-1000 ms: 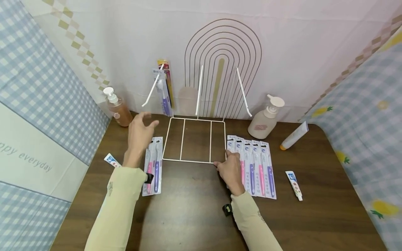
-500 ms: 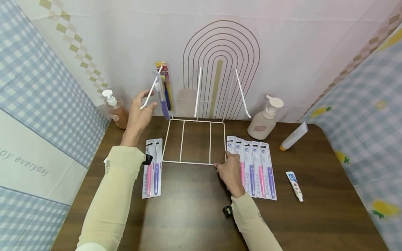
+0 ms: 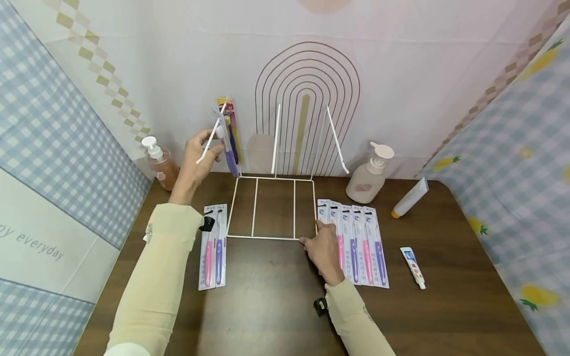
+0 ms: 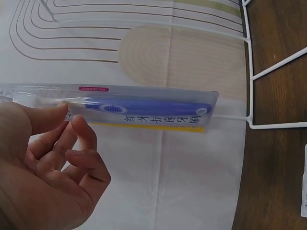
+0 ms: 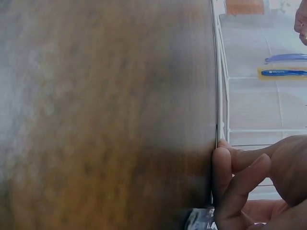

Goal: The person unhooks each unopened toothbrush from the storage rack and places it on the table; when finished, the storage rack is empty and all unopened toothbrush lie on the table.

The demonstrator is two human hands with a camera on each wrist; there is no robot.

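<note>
A white wire rack [image 3: 253, 210] stands on the table, with three long hooks at its back. On the left hook hangs a purple toothbrush in a clear pack [image 3: 229, 153], with a yellow-and-red toothbrush pack [image 3: 236, 143] behind it. My left hand [image 3: 194, 160] pinches the edge of the purple toothbrush's pack between thumb and finger. In the left wrist view that pack [image 4: 158, 105] lies across the fingertips [image 4: 62, 108]; the hook end is out of sight there. My right hand [image 3: 324, 247] grips the rack's front right corner; thumb and finger meet at the wire [image 5: 220, 110] in the right wrist view.
Two packed toothbrushes [image 3: 218, 252] lie left of the rack, and a row of several more [image 3: 354, 247] lies right of it. Behind stand an amber pump bottle [image 3: 165, 170] and a white pump bottle [image 3: 367, 180]. Toothpaste tubes [image 3: 413, 267] and a white tube [image 3: 410, 199] are at right.
My left hand has moved up to the left hook and taken hold of the purple toothbrush pack, which has turned more edge-on. My right hand stays at the rack corner. The head view has tilted slightly.
</note>
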